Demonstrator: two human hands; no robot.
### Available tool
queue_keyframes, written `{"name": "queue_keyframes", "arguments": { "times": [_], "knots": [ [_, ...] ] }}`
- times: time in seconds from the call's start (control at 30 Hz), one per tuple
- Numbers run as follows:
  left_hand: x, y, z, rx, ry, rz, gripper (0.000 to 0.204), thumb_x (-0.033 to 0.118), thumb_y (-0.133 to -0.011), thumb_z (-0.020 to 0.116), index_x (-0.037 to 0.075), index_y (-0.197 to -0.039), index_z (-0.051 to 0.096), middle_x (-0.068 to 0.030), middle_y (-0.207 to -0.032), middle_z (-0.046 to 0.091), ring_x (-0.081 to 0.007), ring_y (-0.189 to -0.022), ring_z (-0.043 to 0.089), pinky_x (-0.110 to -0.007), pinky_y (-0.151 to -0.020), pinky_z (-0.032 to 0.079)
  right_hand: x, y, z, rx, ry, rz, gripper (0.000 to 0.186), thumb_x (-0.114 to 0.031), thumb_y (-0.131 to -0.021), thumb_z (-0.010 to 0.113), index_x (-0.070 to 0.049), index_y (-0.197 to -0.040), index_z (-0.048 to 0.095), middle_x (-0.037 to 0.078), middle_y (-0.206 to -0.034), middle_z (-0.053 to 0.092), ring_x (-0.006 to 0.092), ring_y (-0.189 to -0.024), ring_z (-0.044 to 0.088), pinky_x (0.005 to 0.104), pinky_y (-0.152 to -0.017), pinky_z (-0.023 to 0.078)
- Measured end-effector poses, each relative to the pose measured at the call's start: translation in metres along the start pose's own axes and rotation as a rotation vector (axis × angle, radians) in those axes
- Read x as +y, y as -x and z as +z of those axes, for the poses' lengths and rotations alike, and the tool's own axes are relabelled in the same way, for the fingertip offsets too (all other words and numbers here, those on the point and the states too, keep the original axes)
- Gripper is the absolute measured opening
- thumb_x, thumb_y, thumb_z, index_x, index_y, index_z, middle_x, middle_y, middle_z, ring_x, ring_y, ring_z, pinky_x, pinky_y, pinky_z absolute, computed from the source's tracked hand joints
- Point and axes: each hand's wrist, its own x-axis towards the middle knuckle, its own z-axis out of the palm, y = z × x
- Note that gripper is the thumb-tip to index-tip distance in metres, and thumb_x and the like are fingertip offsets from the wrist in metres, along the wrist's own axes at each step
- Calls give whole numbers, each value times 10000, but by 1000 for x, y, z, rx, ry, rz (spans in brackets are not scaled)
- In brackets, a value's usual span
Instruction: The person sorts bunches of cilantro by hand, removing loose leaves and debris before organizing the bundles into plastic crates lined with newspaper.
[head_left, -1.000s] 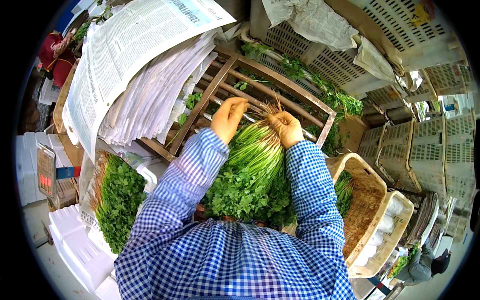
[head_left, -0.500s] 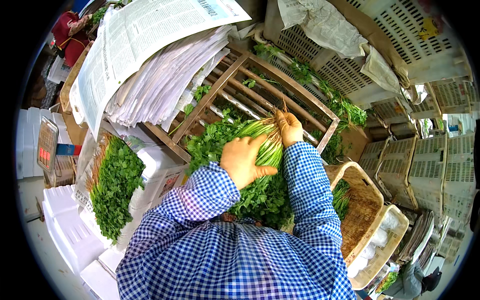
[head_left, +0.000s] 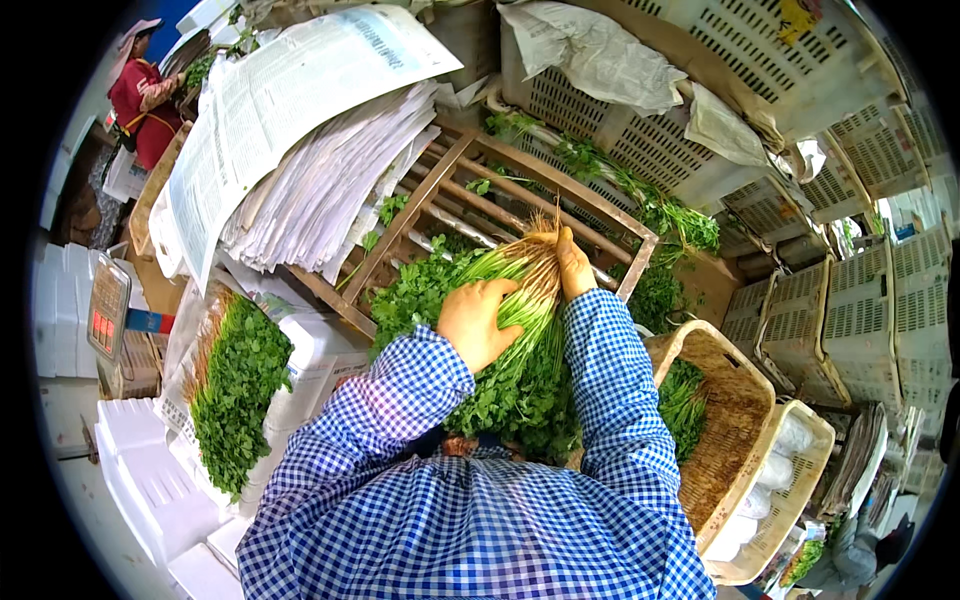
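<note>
A large bunch of coriander (head_left: pixel 527 300) spans the middle, its pale stems and brown root ends pointing away from me and its leaves hanging towards my body. My left hand (head_left: pixel 478 322) is curled over the stems from the left, with the thumb lying across them. At the root end, my right hand (head_left: pixel 574 266) is closed against the right side of the bunch; its fingertips are partly hidden. Beneath the bunch is a rusty metal rack (head_left: pixel 460 165) with bars across it, and more leafy coriander (head_left: pixel 425 285) lies on its left part.
Left of the rack stands a thick newspaper stack (head_left: pixel 320 180). Another pile of coriander (head_left: pixel 240 370) rests on white foam boxes (head_left: pixel 160 480) beside a scale (head_left: pixel 108 305). To the right are a brown-stained basket (head_left: pixel 735 430) and stacked plastic crates (head_left: pixel 860 320). A co-worker (head_left: pixel 150 105) is at far left.
The view has shifted slightly. My left hand has drawn its fingers closer round the stems, and the root ends now fan out more visibly beside my right hand.
</note>
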Motion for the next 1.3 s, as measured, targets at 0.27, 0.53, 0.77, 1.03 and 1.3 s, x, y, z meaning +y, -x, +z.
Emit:
{"name": "queue_keyframes", "arguments": {
  "times": [0.27, 0.53, 0.77, 1.03, 1.3],
  "knots": [
    [-2, -20, 12, 43, -1, -1, 386, 37, -846, 740, 54, -1221, 650, -164, -1015, 658, -343, -968, 651, -444, -872, 543, -36, 21, 0, 2, -254, 160, 933, -828, -932, 295, -49, -1267, 685, 194, -1330, 635, 300, -1244, 577, 397, -1117, 418],
    [-36, -20, 26, 116, 232, 5, 338, 34, -839, 753, 94, -1166, 691, -122, -1086, 645, -288, -927, 649, -376, -819, 560, -52, 28, 20, 27, 211, 85, 568, -272, -903, 793, -129, -1398, 555, 146, -1392, 596, 274, -1289, 558, 396, -1090, 440],
    [-14, -16, 2, 184, 163, 51, 462, 73, -855, 745, 74, -1302, 630, -153, -1169, 657, -300, -1078, 638, -418, -946, 527, -33, 11, 27, 206, 368, 206, 379, -331, -960, 716, -43, -1202, 679, 154, -1028, 746, 246, -944, 709, 352, -868, 544],
    [-13, 65, -1, -149, -328, 440, 603, 444, -967, 621, 213, -1504, 471, -125, -1575, 401, -405, -1487, 295, -591, -1218, 242, -46, 41, 29, 359, 530, -26, 313, -318, -927, 723, -34, -1057, 704, 180, -983, 717, 323, -882, 695, 403, -845, 551],
    [-40, 71, 23, -30, -241, 511, 540, 405, -988, 608, 237, -1486, 483, -79, -1588, 380, -387, -1491, 285, -572, -1223, 263, -71, 49, 29, 126, 444, -217, 327, -115, -984, 653, -160, -1306, 690, 132, -1162, 648, 222, -1048, 649, 324, -927, 530]
  ]
}}
